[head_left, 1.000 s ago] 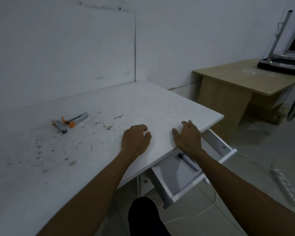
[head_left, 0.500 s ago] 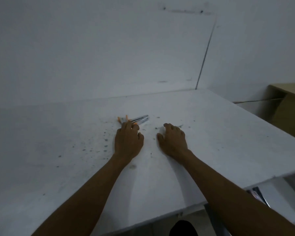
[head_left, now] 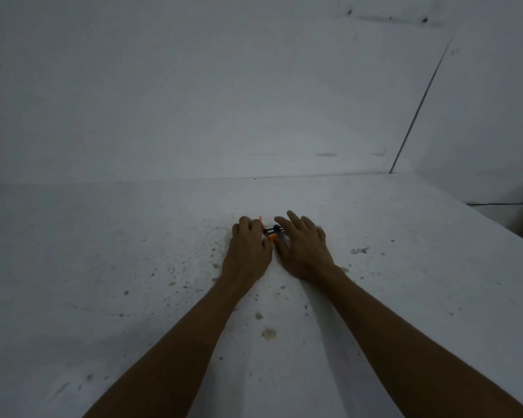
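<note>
- A second ago both hands lay flat near the front edge of the bench, just above an open drawer. Now they are well forward on the white bench [head_left: 405, 282], either side of the orange-and-metal tools [head_left: 273, 230].
- Half a second ago only the left hand's fingertips reached those tools and the right hand lay flat beside it. Now the two hands meet over them.
- The left hand [head_left: 248, 248] has its fingers curled over the orange part, with the thumb against an orange end, so it seems to be pinching that piece.
- The right hand [head_left: 302, 248] lies with its fingers fairly straight and slightly spread over the dark metal end. It touches or covers the end, but no closed grip shows.
- The tools lie on the bench between the two sets of fingers, mostly hidden, with only a dark middle part and orange tips showing. They look not yet lifted.
- My reading is that the reach is done and the pick-up is starting. The right hand has yet to close.
- The only container was the drawer, which a second ago held a pen-like thing. It is out of frame now, so its state cannot be told.
- Dark specks and stains [head_left: 268, 333] dot the bench near the arms, and a plain wall [head_left: 254, 101] stands behind.
</note>
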